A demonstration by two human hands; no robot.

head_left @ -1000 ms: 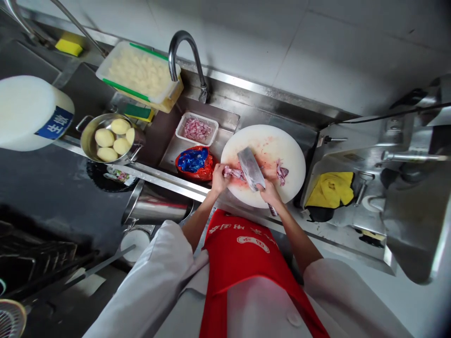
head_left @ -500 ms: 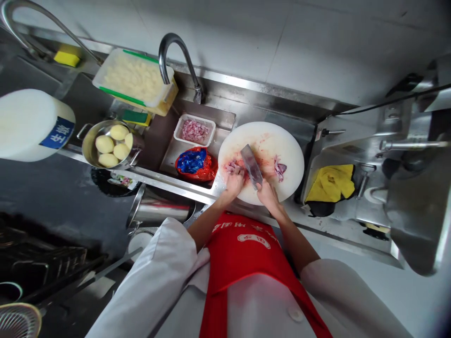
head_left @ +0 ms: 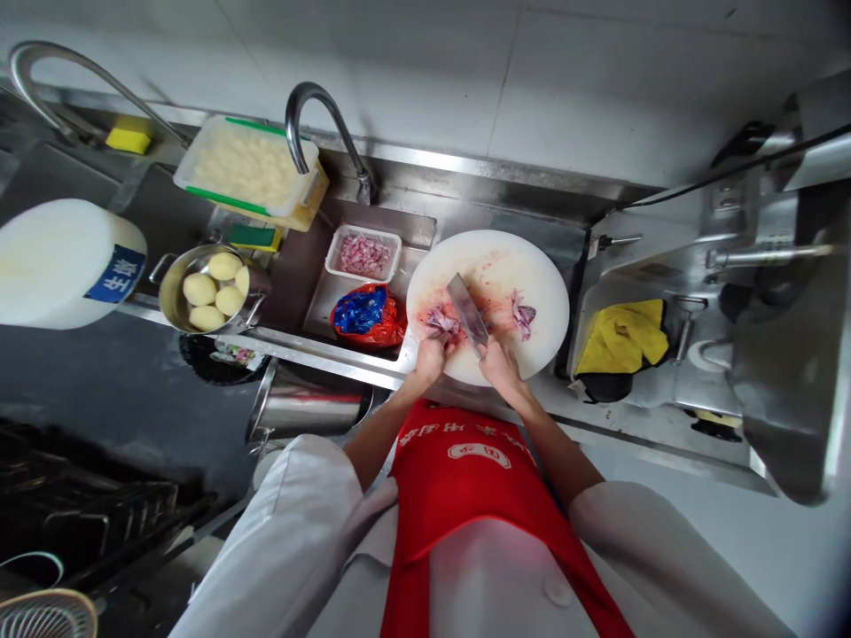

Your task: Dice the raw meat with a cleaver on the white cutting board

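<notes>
On the round white cutting board point(head_left: 532, 257), my right hand point(head_left: 500, 363) is wrapped round the handle of a cleaver point(head_left: 467, 312). Its broad blade slants away to the left across the reddish, wet middle of the board. My left hand point(head_left: 432, 356) is closed at the near edge of some raw meat point(head_left: 441, 319), left of the blade; its fingertips are partly hidden. A second, darker piece of raw meat point(head_left: 523, 315) lies apart on the board's right side.
Left of the board, the sink holds a white basket point(head_left: 334, 257) of chopped meat and a red-and-blue plastic bag point(head_left: 370, 315). Farther left are a pot of peeled potatoes point(head_left: 214, 288) and a lidded container point(head_left: 245, 168). A faucet point(head_left: 325, 93) arches behind; a yellow cloth point(head_left: 621, 337) lies right.
My left hand has drawn back toward me from over the meat, uncovering more of it. The cleaver stays in my right hand at nearly the same slant. The view has shifted slightly.
</notes>
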